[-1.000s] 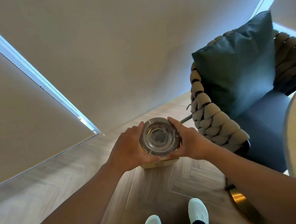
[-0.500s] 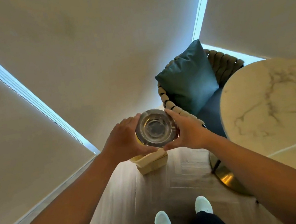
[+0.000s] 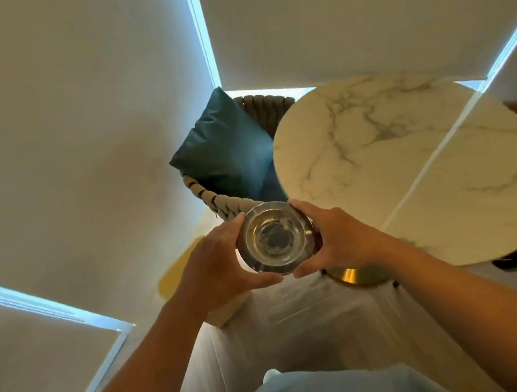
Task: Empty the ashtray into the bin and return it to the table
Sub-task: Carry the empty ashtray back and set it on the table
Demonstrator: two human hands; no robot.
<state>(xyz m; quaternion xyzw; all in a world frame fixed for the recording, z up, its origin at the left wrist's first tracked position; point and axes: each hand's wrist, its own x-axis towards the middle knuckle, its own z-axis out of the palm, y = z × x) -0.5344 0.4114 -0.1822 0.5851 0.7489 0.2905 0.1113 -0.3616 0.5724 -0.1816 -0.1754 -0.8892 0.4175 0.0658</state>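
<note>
Both hands clasp the metal ashtray in the air: left hand curled round its left rim, right hand round the right, fingers closed on it. Its bowl looks emptied apart from grey residue, so dumping seems done. Setting it on the marble tabletop, just beyond and bare, remains.

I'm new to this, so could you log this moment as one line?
holding: ashtray | grip: left hand, right hand | ashtray: upright, not yet on marble table
</note>
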